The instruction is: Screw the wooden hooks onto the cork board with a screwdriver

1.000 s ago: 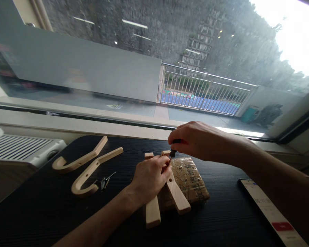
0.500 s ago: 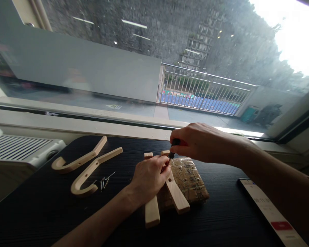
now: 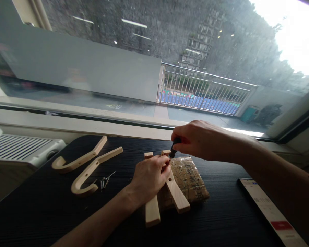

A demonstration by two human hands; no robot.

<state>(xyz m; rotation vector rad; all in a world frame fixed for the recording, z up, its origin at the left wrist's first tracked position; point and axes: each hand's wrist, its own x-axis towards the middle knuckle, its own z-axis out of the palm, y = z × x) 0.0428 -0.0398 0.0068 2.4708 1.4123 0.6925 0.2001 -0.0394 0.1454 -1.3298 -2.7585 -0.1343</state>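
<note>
My right hand (image 3: 192, 140) is closed round the dark handle of a screwdriver (image 3: 174, 146), which slants down to the upper part of a pale wooden piece (image 3: 178, 197). My left hand (image 3: 150, 175) is closed over that piece, fingertips close by the screwdriver tip; the tip itself is hidden. Below the fingers a round hole shows in the wood. Under this piece lies a flat brown block wrapped in tape (image 3: 190, 178). A second wooden piece (image 3: 152, 212) runs beneath my left hand, its middle covered.
Two hook-shaped wooden pieces lie left on the black table (image 3: 48, 206), the nearer hook (image 3: 86, 175) beside several loose screws (image 3: 104, 181). A phone (image 3: 270, 209) lies at the right, under my right forearm. Behind stand a window sill (image 3: 92, 127) and a white slatted unit (image 3: 20, 147).
My right hand has risen slightly and its grip on the screwdriver handle has shifted a little. My left hand and the wooden pieces stay in place.
</note>
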